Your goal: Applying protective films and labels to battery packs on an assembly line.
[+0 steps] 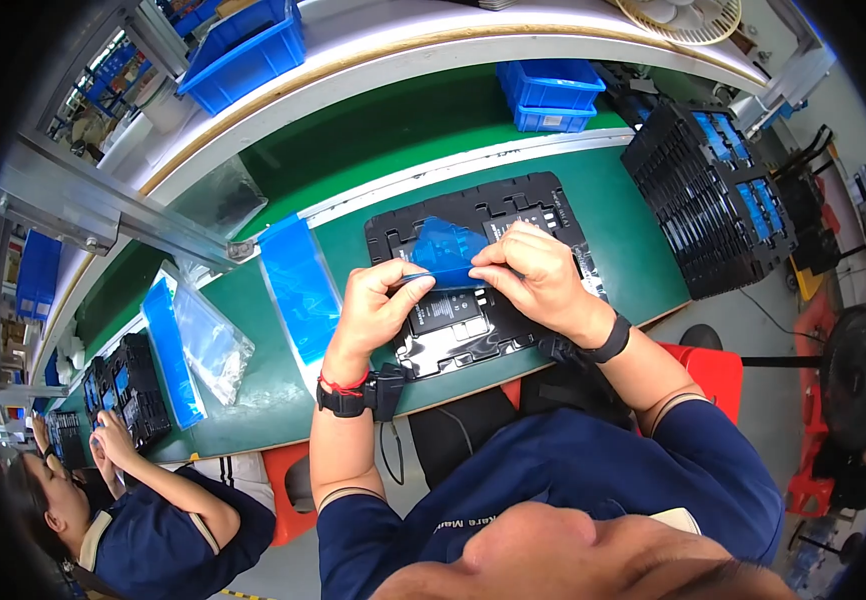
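A piece of translucent blue film (pixel 447 243) is pinched by its near edge between both hands, its far part lying up over the black tray. My left hand (pixel 375 308) grips the film's left corner with thumb and index finger. My right hand (pixel 538 275) pinches the right end of the same edge in a like way. Under the hands lies the black plastic tray (pixel 385 232), with dark, flat battery-like parts (pixel 445 313) set in its recesses. Part of the tray is hidden by the hands and film.
Left of the tray lie blue film sheets (pixel 298 285) and a clear plastic bag (pixel 208 340). A tall stack of black trays (pixel 693 205) stands at right. Blue bins (pixel 551 92) sit at the back. A co-worker (pixel 153 500) works at far left; a metal post (pixel 123 200) rises between.
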`<state>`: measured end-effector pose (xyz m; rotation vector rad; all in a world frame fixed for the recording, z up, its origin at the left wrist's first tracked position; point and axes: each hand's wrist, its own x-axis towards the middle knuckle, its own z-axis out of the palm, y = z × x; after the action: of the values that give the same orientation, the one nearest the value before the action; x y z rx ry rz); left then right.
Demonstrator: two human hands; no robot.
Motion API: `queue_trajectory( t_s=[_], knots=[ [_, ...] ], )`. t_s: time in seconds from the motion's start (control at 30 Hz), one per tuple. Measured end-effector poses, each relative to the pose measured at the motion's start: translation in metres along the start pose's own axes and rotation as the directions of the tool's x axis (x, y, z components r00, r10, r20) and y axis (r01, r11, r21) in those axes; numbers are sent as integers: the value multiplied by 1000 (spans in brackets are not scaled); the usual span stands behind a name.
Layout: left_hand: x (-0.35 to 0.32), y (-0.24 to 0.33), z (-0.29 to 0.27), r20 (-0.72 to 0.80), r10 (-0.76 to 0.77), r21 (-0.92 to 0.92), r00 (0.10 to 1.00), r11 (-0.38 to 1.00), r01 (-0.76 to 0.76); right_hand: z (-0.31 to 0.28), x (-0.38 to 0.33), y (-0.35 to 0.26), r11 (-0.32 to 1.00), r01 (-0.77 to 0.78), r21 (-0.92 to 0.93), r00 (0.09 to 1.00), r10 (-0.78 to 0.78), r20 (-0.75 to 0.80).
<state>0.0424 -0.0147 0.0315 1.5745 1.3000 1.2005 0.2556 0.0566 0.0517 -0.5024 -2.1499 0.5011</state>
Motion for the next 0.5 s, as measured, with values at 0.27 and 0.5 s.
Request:
queue_trajectory(
  t_s=[0.27,0.5],
  knots=[
    [0,-2,-3,-4,188,178,982,967,-184,-22,0,-15,982,-95,161,995,97,-5],
    [0,-6,-14,-283,-5,-168,959,985,-44,-68,16,59,562,-675,479,731,600,325]
  ],
)
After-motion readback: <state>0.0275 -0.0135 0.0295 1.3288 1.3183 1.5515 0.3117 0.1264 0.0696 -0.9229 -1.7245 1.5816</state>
